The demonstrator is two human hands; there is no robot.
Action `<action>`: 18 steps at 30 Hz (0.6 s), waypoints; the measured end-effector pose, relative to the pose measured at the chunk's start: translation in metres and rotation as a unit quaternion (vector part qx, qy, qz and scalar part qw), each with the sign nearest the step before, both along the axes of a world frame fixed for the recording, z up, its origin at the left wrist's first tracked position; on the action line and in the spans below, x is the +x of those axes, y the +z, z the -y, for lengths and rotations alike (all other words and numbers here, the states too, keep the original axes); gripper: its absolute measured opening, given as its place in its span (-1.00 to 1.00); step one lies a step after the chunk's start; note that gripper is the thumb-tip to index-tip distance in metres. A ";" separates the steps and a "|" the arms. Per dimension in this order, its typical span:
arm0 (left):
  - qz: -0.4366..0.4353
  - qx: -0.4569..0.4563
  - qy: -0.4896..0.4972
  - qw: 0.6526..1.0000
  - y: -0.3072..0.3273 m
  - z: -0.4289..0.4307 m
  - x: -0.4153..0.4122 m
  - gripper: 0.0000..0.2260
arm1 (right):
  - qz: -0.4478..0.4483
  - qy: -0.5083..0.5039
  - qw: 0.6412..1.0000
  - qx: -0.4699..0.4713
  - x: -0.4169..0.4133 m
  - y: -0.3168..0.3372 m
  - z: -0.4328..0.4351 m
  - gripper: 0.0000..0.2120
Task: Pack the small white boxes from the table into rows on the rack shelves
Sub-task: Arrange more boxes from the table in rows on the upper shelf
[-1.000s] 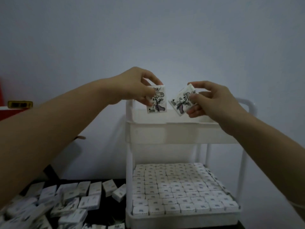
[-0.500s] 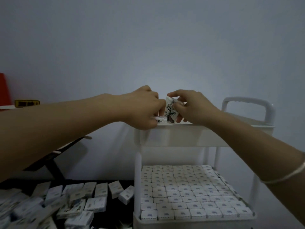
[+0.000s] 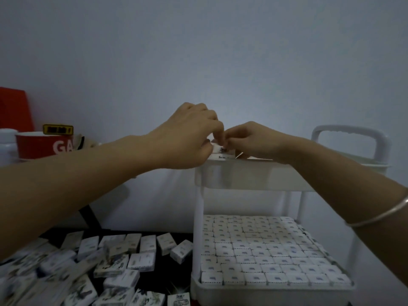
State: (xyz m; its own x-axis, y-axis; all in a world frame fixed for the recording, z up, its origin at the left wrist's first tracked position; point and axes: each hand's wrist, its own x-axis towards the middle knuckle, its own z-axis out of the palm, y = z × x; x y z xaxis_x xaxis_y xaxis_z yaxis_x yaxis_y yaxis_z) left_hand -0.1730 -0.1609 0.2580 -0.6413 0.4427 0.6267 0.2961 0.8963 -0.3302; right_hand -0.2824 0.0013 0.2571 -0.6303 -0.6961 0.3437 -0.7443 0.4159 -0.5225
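Right now the white rack (image 3: 242,176) fills the right half of the view. Its lower shelf (image 3: 271,288) is already packed with tight rows of small white boxes, while the floor of its top shelf is hidden behind the front wall. To the left, lower down, the dark table (image 3: 164,275) still carries a loose heap of boxes (image 3: 141,261), so I judge the task far from finished.

Both arms reach to the top shelf's front left corner. The left hand (image 3: 187,138) comes in from the left with fingers curled down. The right hand (image 3: 254,140), above a wrist wearing a bracelet (image 3: 379,215), comes from the right, and its fingertips meet the left's. Between them sit the held boxes (image 3: 220,152), pinched from both sides at rim level, though which hand holds which I cannot tell.

The boxes lie directly under the fingertips, just inside the corner, their long edges running along the front wall. The left hand is nearer that corner, so the coming move is probably a short push straight down.

A second ago each hand held one box well above the shelf, apart, printed faces showing. Half a second ago the right hand's box stood tilted above the rim; now only thin edges show.
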 end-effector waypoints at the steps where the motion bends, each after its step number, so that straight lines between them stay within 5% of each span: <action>1: -0.012 0.019 -0.009 1.000 -0.002 0.002 0.003 -0.76 | 0.014 -0.003 1.000 -0.008 0.000 0.000 0.001 -0.79; 13: -0.014 0.160 -0.075 0.984 -0.042 0.008 0.039 -0.76 | -0.009 -0.099 0.995 0.009 0.008 -0.007 0.002 -0.66; 18: -0.020 0.196 -0.076 0.977 -0.056 0.010 0.057 -0.77 | -0.097 -0.133 0.983 -0.085 0.026 -0.019 -0.004 -0.65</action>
State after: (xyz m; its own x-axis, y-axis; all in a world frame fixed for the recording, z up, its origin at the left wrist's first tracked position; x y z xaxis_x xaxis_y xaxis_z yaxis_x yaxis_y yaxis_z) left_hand -0.1163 -0.1705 0.2016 -0.5580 0.2510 0.7910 0.4287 0.9033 0.0158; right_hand -0.2564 0.0054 0.2384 -0.6933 -0.4373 0.5729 -0.7136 0.5276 -0.4608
